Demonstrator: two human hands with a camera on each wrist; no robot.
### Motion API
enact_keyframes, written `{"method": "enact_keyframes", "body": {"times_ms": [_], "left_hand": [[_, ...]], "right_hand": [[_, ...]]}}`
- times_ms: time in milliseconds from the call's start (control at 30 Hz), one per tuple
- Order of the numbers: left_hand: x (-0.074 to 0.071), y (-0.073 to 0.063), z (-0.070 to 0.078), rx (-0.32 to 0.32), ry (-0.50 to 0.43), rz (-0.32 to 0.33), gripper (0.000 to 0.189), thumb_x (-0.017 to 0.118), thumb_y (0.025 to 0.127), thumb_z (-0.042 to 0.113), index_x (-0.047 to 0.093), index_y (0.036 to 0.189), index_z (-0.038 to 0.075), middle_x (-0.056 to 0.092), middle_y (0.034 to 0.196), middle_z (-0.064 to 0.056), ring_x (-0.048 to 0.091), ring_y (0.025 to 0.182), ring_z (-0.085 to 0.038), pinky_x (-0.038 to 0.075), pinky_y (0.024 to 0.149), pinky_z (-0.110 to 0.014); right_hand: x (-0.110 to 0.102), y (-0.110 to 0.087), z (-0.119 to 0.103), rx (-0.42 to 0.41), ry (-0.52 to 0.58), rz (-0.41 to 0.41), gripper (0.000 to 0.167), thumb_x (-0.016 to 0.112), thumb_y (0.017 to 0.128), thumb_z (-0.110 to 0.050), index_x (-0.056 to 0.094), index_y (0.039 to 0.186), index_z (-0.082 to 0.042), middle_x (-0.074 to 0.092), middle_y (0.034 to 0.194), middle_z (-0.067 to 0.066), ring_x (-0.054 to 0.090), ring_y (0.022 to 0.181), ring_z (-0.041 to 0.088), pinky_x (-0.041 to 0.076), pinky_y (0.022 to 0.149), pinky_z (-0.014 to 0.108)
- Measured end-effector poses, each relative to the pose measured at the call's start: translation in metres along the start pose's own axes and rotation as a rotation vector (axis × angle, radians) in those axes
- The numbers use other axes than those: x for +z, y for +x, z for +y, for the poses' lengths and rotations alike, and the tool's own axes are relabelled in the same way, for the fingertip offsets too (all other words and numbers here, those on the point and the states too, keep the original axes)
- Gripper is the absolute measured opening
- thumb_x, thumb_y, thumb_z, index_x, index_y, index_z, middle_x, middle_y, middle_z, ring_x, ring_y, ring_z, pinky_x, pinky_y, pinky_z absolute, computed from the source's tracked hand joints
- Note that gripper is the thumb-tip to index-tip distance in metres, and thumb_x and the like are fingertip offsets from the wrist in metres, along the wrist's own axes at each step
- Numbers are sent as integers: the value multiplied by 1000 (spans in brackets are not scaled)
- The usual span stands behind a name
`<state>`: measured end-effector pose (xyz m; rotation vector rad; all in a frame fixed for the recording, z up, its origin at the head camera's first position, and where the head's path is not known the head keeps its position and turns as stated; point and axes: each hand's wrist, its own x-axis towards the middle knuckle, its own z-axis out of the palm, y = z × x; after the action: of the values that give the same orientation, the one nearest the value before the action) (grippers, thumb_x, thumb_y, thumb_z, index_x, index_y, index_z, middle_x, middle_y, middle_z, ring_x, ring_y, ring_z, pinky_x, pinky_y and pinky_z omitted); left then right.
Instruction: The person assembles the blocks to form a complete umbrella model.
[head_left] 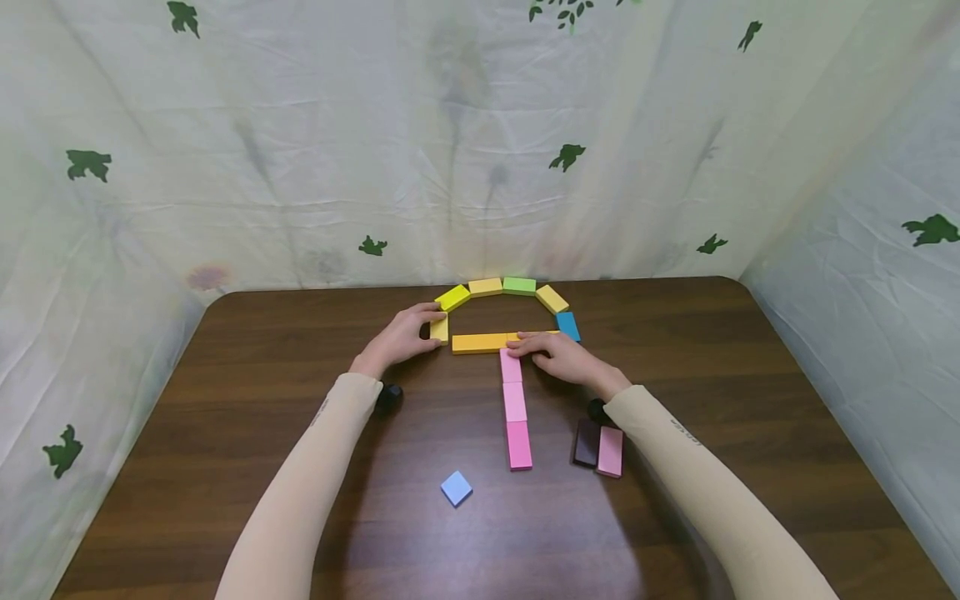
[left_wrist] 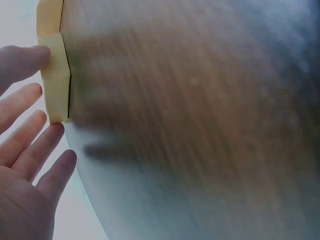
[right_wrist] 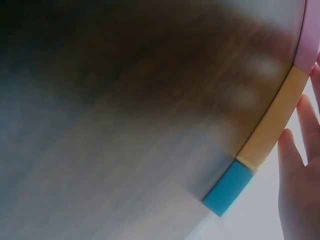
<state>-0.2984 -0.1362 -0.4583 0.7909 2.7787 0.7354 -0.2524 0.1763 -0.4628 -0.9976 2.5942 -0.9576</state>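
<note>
My left hand (head_left: 403, 335) holds a pale yellow block (head_left: 440, 330) at the left end of an arch of blocks. In the left wrist view, the thumb lies against this block (left_wrist: 56, 75) and a fingertip is at its other end. My right hand (head_left: 566, 360) rests with its fingers extended along a row of orange-yellow blocks (head_left: 480, 343), partly covering the right one. Its fingertips reach the top pink block (head_left: 511, 368) of a column running toward me. In the right wrist view, fingers touch the side of an orange-yellow block (right_wrist: 274, 117), beside a blue block (right_wrist: 229, 189).
The arch continues through a bright yellow block (head_left: 453, 297), a green block (head_left: 519, 286) and others to a blue one (head_left: 567, 326). Nearer me lie a light blue square block (head_left: 457, 488), a dark block (head_left: 587, 443) and a pink block (head_left: 611, 452). A pale curtain (head_left: 480, 167) hangs behind the table.
</note>
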Motion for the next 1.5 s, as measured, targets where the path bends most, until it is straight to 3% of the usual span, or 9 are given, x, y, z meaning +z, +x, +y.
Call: {"method": "enact_keyframes", "body": {"times_ms": [567,1167,1500], "left_hand": [[-1,2,1,13,-2,-18,54,67,90,16,49,137,-4,40,145,-20,33,135,-34,28,108,-45],[0,-6,0,-20,-10,2,54,66,90,15,48,138,-3,41,143,-21,37,133,-34,29,107,-45],[0,-6,1,-2,-17,5,53,67,90,15,50,137,-2,43,142,-21,37,132,-34,30,107,-45]], "right_hand": [[-1,1,3,-42,-10,11,41,48,90,7,64,125,-5,59,130,5,42,132,24,35,104,41],[-1,0,0,-27,-7,4,40,48,90,7,64,125,-4,59,130,5,42,132,24,35,105,41],[0,0,-1,-29,-2,5,40,48,91,8,64,125,-4,59,130,6,42,132,24,34,105,41]]}}
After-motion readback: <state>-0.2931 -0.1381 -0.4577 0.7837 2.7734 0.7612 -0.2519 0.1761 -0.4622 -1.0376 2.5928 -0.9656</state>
